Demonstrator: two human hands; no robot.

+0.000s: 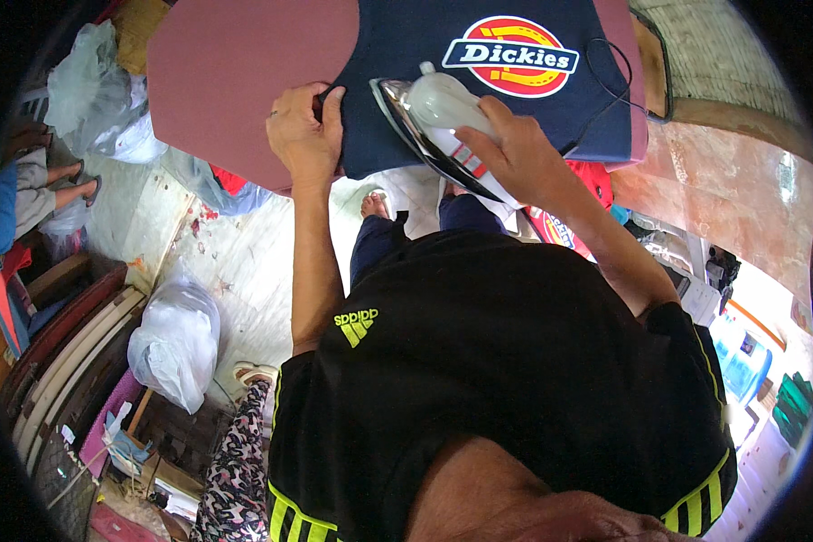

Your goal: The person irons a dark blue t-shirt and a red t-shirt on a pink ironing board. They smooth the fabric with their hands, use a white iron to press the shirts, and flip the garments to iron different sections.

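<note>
A dark navy garment [393, 50] with a red and yellow oval print [524, 81] lies over a maroon padded ironing board [230, 77]. My right hand [515, 149] is closed round the handle of a clothes iron [443, 104]. The iron is white and grey with a shiny metal edge, and it sits at the near part of the garment, below the print. My left hand [303, 131] grips the garment's left edge, fingers curled and thumb on the cloth. The iron's underside is hidden.
A thin black cord [625, 68] loops over the garment's right side. Plastic bags [176, 334] stand on the floor at left, beside stacked curved boards [72, 352]. A person in patterned trousers [235, 470] is close by at lower left; another person's legs [54, 185] show at far left.
</note>
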